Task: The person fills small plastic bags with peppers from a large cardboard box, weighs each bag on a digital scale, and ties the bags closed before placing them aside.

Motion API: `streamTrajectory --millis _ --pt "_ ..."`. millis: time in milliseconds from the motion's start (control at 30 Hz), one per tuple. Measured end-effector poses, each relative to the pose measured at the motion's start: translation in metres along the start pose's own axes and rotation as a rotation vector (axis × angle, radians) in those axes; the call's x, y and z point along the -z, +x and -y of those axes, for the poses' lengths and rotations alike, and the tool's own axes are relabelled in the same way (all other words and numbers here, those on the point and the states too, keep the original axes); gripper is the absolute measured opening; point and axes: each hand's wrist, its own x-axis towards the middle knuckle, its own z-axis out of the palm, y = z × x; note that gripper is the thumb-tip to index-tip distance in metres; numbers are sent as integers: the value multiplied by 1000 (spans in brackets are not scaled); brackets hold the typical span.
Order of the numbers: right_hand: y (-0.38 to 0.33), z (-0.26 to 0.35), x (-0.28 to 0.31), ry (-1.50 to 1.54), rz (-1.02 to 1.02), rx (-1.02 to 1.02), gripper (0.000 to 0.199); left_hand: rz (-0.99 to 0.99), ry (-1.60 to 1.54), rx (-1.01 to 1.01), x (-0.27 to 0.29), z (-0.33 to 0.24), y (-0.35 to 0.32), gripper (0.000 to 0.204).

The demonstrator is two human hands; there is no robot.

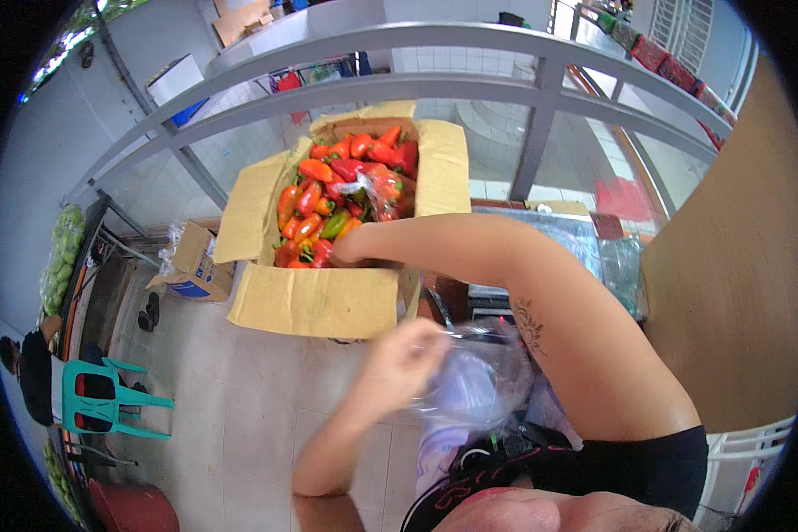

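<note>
An open cardboard box full of peppers stands in front of me, its flaps folded outward. The peppers are mostly red and orange, with a few green ones among them. My right hand reaches down into the near side of the box; its fingers are hidden among the peppers. Closer to my body, my left hand pinches the edge of a clear plastic bag, which hangs to the right over my lap. On top of the peppers lies a filled clear bag.
Grey metal railing runs behind the box. To its right, flat plastic packs lie beside a wooden panel. A smaller carton, a green plastic chair and another person are at the left.
</note>
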Motion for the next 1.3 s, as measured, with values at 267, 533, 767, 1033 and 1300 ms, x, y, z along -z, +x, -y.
streamTrajectory --millis 267,533,767,1033,1300 --pt "-7 -51 64 -36 -748 -612 68 -739 338 -433 202 -114 71 16" --pt "-25 -81 54 153 -544 -560 71 -1412 908 -936 182 -131 164 22" --pt "-88 -107 75 1342 -1028 -459 37 -869 1184 -255 195 -34 200 19" --pt "-148 -36 120 1848 -716 180 39 -754 469 59 185 -39 209 25" --pt "-127 -74 154 1750 -134 -131 41 -824 382 -206 158 -51 220 23"
